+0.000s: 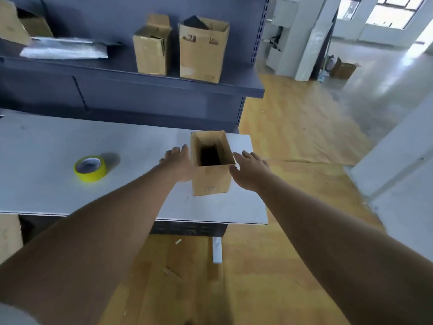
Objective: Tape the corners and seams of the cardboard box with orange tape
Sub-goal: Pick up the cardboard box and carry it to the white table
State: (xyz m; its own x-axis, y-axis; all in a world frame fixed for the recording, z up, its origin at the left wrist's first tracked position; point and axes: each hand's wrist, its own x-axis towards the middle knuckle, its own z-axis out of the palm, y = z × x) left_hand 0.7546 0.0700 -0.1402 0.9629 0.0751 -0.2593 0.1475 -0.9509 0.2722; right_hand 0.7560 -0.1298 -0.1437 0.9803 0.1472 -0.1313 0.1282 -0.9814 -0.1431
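Standing upright near the right end of the pale grey tabletop (46, 141), the small open-topped brown cardboard box (210, 180) showed only a dark interior; whether anything lay inside could not be told. The left hand (178, 164) lay flat against the box's left wall, fingers spread and extended. The right hand (251, 170) hovered just beside the right wall, fingers splayed, gripping nothing. Well apart to the left, a roll of yellow-looking tape (90, 168) lay flat on the tabletop. Beyond, on the dark blue-grey metal shelf (117, 69), stood two taller cardboard boxes (201, 50) with open flaps, the right one holding something dark, beside a silvery plastic-wrapped bundle (64, 49).
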